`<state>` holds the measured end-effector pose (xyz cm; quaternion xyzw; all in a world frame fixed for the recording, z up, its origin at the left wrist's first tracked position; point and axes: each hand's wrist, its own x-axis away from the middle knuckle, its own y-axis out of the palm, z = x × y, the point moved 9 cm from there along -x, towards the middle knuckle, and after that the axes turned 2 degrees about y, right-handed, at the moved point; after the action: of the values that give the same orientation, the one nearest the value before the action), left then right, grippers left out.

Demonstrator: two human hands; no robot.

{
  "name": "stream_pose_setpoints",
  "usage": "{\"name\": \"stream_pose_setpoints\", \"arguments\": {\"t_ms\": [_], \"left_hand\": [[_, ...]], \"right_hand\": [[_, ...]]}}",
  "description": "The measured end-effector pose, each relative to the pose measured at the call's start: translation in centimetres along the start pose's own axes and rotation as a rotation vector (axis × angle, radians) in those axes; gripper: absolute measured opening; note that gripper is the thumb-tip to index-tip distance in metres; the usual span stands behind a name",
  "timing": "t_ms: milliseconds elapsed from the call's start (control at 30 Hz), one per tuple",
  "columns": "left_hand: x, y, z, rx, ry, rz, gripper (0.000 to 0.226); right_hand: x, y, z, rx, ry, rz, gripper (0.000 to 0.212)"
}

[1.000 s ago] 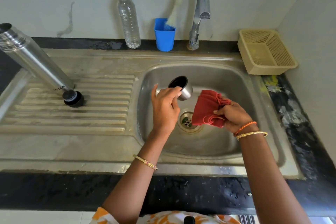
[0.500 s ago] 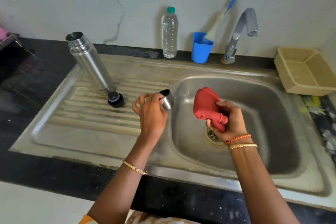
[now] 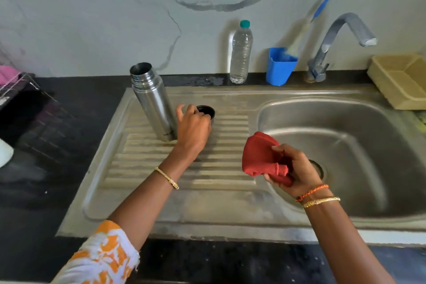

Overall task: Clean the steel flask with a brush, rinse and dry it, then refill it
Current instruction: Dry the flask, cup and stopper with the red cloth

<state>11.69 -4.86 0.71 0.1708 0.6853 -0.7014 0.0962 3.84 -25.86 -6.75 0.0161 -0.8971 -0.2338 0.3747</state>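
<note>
Left grip (image 3: 193, 125) curls around the steel cup (image 3: 205, 113) beside the flask (image 3: 153, 101), right grip (image 3: 294, 168) clutches the red cloth (image 3: 258, 154); drying looks done, so refilling from the water bottle (image 3: 240, 53) likely follows.

An orange-and-white floral sleeve (image 3: 101, 258) and gold bangle (image 3: 167, 178) on the left arm; orange thread (image 3: 312, 192) and gold bangle (image 3: 321, 201) on the right.
</note>
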Motion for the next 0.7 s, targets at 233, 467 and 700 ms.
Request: {"name": "stream_pose_setpoints", "arguments": {"t_ms": [233,467,700], "left_hand": [[0.0,1.6,-2.7,0.006,-0.046,-0.145,0.015],[0.4,2.0,-3.4,0.048,-0.054,-0.163,0.02],[1.6,0.4,-4.2,0.342,-0.048,0.021,0.016]], "right_hand": [[-0.4,0.6,1.7,-0.065,-0.05,0.107,0.006],[-0.6,2.1,2.1,-0.082,-0.062,0.148,0.011],[-0.3,2.9,2.5,-0.018,-0.048,0.198,0.01]]}}
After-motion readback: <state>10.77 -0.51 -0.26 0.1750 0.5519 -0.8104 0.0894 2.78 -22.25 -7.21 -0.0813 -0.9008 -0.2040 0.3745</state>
